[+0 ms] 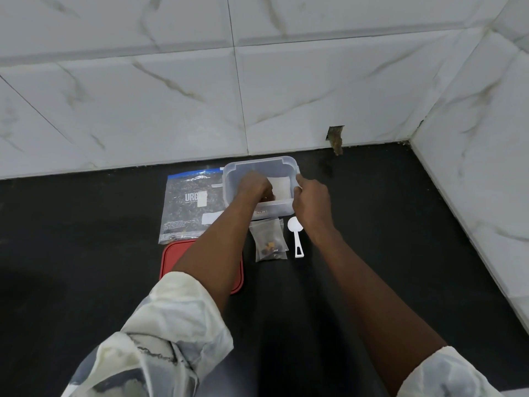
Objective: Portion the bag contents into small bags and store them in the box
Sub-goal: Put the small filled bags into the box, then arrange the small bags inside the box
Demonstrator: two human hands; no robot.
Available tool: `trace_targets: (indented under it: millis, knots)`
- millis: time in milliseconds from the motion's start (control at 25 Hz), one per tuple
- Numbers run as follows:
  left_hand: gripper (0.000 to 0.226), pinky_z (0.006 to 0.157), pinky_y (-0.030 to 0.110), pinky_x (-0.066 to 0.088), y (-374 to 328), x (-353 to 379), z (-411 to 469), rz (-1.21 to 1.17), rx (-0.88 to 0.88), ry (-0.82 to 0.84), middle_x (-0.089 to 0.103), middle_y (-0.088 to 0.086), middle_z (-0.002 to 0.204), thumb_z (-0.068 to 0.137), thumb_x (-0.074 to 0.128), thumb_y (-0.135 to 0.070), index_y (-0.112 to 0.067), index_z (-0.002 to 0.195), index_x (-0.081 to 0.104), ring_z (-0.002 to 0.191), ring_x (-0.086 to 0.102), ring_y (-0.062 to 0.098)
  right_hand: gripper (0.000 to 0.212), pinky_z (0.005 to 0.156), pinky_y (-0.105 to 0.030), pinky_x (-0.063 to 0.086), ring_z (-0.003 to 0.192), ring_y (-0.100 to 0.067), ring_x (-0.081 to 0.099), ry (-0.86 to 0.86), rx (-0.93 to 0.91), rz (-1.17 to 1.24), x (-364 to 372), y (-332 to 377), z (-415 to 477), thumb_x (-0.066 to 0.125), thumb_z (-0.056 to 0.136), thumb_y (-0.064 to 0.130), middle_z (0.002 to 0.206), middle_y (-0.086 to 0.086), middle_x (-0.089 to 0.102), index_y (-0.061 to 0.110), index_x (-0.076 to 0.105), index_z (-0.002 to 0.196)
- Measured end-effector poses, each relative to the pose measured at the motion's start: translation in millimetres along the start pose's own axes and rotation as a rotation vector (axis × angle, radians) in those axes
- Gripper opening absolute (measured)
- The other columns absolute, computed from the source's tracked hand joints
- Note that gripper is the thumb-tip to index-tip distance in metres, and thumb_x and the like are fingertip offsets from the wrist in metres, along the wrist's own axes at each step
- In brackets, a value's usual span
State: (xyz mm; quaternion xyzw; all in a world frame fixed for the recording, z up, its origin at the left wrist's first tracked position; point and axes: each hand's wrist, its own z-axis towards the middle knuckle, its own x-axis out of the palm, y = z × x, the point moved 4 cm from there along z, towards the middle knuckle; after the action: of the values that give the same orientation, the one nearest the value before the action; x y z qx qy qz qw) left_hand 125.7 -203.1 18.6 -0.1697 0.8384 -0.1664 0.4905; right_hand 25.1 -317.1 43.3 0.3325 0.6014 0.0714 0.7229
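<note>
Midway: left hand (254, 186) inside the clear box (257, 164) at 12 o'clock — grip unclear — right hand (312, 200) grips its rim; one filled small bag (269, 239) waits outside, big bag (191, 207) at 9 o'clock mostly full.

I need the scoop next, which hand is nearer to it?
Right. The right hand holds the box rim just beyond the scoop; the left hand is inside the box.

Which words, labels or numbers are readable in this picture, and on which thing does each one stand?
"URG": white letters on the big bag; a white patch hides the rest of the word.
Fine print lower on the big bag: too small to read.
Label on the front wall of the box: too blurred to read.
Small bag, spoon, lid: no text shows.
</note>
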Motion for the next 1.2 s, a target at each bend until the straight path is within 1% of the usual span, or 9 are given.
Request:
trace_targets:
  millis: [160,360,520,680,800,960,1080,1120,1200]
  knots:
    - [0.038,0.097,0.035,0.053,0,6,4,-0.074,0.029,-0.017,0.074,0.014,0.114,0.089,0.076,-0.023,0.002,0.116,0.067,0.104,0.072,0.028,0.036,0.09,-0.04,0.052,0.105,-0.033,0.063,0.001,-0.013,-0.016,-1,0,0,0.049,0.099,0.008,0.115,-0.021,0.067,0.004,0.055,0.135]
    - [0.039,0.094,0.035,0.053,1,-1,5,0.026,0.197,-0.226,0.07,0.013,0.12,0.081,0.081,-0.01,-0.006,0.118,0.068,0.111,0.067,0.03,0.034,0.088,-0.04,0.051,0.103,-0.034,0.063,-0.001,-0.01,-0.015,-3,2,-1,0.049,0.099,0.007,0.112,-0.021,0.067,0.002,0.058,0.131]
    - [0.057,0.105,0.038,0.049,-7,13,11,0.133,0.291,-0.049,0.064,0.009,0.132,0.081,0.082,-0.013,-0.016,0.134,0.063,0.117,0.062,0.029,0.034,0.087,-0.041,0.053,0.102,-0.033,0.064,0.003,-0.013,-0.006,-1,1,0,0.051,0.098,0.007,0.109,-0.02,0.068,0.003,0.059,0.13]
    - [0.05,0.106,0.036,0.047,-11,26,21,0.303,0.335,0.097,0.059,0.012,0.141,0.091,0.068,-0.012,-0.008,0.139,0.057,0.126,0.058,0.032,0.03,0.082,-0.039,0.052,0.097,-0.034,0.064,-0.01,-0.022,-0.019,0,1,1,0.051,0.097,0.007,0.104,-0.02,0.069,0.004,0.061,0.126]
    - [0.042,0.104,0.035,0.05,-11,26,23,0.37,0.417,0.032,0.06,0.014,0.14,0.095,0.064,-0.009,-0.005,0.136,0.06,0.125,0.059,0.033,0.029,0.082,-0.038,0.051,0.098,-0.034,0.064,-0.02,-0.018,-0.024,-1,0,0,0.05,0.097,0.006,0.103,-0.02,0.069,0.004,0.062,0.124]
    - [0.025,0.096,0.033,0.053,4,-25,-1,-0.079,0.336,-0.307,0.073,0.013,0.117,0.091,0.067,-0.005,-0.008,0.114,0.075,0.107,0.069,0.029,0.032,0.087,-0.038,0.05,0.102,-0.033,0.062,0.004,0.003,0.051,-1,-1,-3,0.051,0.098,0.009,0.108,-0.019,0.067,0.004,0.06,0.128]
    - [0.021,0.081,0.028,0.051,56,-72,-31,-0.341,0.145,-0.662,0.077,0.014,0.104,0.088,0.066,-0.006,-0.006,0.105,0.078,0.097,0.072,0.029,0.028,0.078,-0.031,0.046,0.1,-0.026,0.058,-0.172,-0.015,0.078,-10,-1,-23,0.052,0.097,0.014,0.108,-0.011,0.062,0.009,0.063,0.122]
    - [0.019,0.081,0.029,0.051,77,-77,-37,-0.365,0.086,-0.672,0.077,0.015,0.102,0.087,0.068,-0.009,-0.005,0.104,0.078,0.095,0.072,0.031,0.021,0.073,-0.027,0.043,0.093,-0.022,0.058,-0.221,-0.025,0.071,-12,-1,-35,0.053,0.096,0.014,0.103,-0.009,0.063,0.01,0.067,0.111]
    - [0.019,0.08,0.037,0.057,107,-69,-40,-0.495,0.012,-0.498,0.075,0.018,0.091,0.087,0.074,-0.016,-0.002,0.099,0.076,0.082,0.072,0.032,0.017,0.064,-0.025,0.037,0.076,-0.019,0.059,-0.123,0.022,0.055,-2,1,-60,0.052,0.095,0.016,0.086,-0.006,0.065,0.013,0.067,0.086]
